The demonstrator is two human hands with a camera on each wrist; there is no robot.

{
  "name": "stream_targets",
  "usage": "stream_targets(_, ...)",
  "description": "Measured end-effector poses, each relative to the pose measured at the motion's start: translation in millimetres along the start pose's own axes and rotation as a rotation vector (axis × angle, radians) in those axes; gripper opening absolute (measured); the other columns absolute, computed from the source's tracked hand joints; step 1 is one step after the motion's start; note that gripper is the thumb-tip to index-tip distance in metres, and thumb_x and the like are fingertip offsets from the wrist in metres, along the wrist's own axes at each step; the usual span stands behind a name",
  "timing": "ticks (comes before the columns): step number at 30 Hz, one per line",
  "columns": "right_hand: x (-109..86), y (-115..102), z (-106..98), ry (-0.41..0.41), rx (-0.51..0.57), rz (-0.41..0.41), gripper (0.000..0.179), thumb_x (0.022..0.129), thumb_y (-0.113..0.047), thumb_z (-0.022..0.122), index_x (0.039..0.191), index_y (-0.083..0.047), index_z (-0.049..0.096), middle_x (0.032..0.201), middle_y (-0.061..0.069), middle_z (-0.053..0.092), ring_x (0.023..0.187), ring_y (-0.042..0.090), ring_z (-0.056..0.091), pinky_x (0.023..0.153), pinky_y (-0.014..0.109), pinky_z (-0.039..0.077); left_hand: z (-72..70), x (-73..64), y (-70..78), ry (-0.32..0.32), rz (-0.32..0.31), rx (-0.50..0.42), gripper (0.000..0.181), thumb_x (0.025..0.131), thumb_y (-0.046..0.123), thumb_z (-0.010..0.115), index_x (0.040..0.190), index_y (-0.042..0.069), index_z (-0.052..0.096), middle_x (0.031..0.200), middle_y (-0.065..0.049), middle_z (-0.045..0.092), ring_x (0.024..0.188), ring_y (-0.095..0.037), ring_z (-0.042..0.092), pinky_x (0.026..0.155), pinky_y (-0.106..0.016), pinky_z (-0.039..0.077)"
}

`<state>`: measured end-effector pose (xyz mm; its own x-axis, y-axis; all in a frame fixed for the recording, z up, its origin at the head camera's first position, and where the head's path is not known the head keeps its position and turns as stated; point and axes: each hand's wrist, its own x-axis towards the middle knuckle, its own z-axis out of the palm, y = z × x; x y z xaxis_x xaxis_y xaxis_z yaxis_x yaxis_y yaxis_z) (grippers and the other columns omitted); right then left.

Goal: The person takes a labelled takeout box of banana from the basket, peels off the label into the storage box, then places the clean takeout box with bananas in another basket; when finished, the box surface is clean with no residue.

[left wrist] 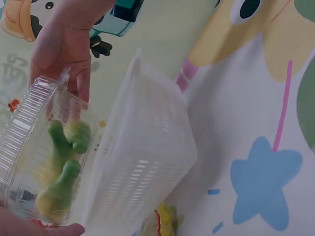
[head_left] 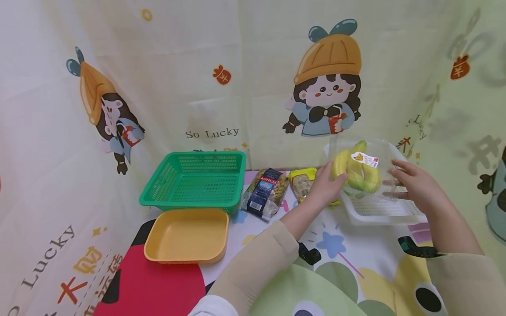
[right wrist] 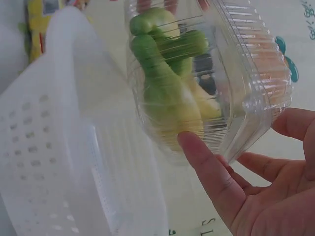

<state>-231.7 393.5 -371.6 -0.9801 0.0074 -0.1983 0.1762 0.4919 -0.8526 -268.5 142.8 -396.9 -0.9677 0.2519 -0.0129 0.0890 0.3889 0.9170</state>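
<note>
A clear plastic clamshell box (head_left: 383,153) of yellow-green bananas (head_left: 369,177) is held above the white perforated basket (head_left: 385,219). My left hand (head_left: 327,186) grips its left side, thumb toward me. My right hand (head_left: 421,186) holds the opposite side. In the right wrist view, the thumb of that right hand (right wrist: 256,187) presses on the box near its edge while the other fingers reach round behind. A label with a banana picture (head_left: 364,159) is stuck on top. In the left wrist view the green stem ends (left wrist: 61,147) show through the plastic.
Left of the basket lie a yellow-edged food packet (head_left: 302,182) and a pasta bag (head_left: 265,193). Farther left stand a green perforated basket (head_left: 193,204) and a yellow tray (head_left: 186,237). A printed cloth (head_left: 261,101) hangs behind the table.
</note>
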Motion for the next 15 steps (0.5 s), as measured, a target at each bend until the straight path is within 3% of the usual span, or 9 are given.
stream_targets(6, -9.7, 3.5, 17.0, 0.015, 0.055, -0.060, 0.077, 0.103, -0.048, 0.041, 0.160, -0.016, 0.001, 0.160, 0.024, 0.015, 0.091, -0.013, 0.056, 0.076, 0.022, 0.058, -6.2, -7.3, -7.5, 0.019, -0.034, -0.054, 0.061, 0.094, 0.060, 0.050, 0.150, 0.050, 0.028, 0.159, 0.007, 0.033, 0.143, -0.030, 0.038, 0.109, -0.062, 0.038)
stream_targets(10, -12.8, 3.3, 29.5, 0.039, 0.053, -0.085, 0.075, 0.104, -0.046, 0.041, 0.160, -0.015, 0.002, 0.151, 0.030, 0.020, 0.091, -0.012, 0.052, 0.075, 0.024, 0.059, -11.5, -11.4, -14.2, 0.029, -0.035, -0.081, 0.059, 0.094, 0.061, 0.050, 0.149, 0.053, 0.028, 0.159, 0.007, 0.034, 0.144, -0.031, 0.037, 0.109, -0.063, 0.036)
stream_targets(14, -11.9, -0.9, 41.3, 0.061, 0.055, -0.102, 0.077, 0.103, -0.047, 0.043, 0.160, -0.013, 0.006, 0.145, 0.024, 0.028, 0.089, -0.011, 0.055, 0.074, 0.026, 0.060, -20.0, -14.0, -21.8, 0.055, -0.035, -0.122, 0.057, 0.094, 0.060, 0.051, 0.147, 0.053, 0.032, 0.157, 0.009, 0.038, 0.143, -0.028, 0.039, 0.111, -0.059, 0.037)
stream_targets(15, -11.4, -2.3, 44.1, 0.065, 0.058, -0.108, 0.077, 0.103, -0.047, 0.043, 0.160, -0.012, 0.006, 0.144, 0.024, 0.028, 0.089, -0.010, 0.056, 0.074, 0.027, 0.060, -22.8, -14.8, -23.8, 0.055, -0.042, -0.154, 0.056, 0.094, 0.058, 0.053, 0.146, 0.054, 0.034, 0.156, 0.009, 0.039, 0.140, -0.027, 0.043, 0.108, -0.056, 0.041)
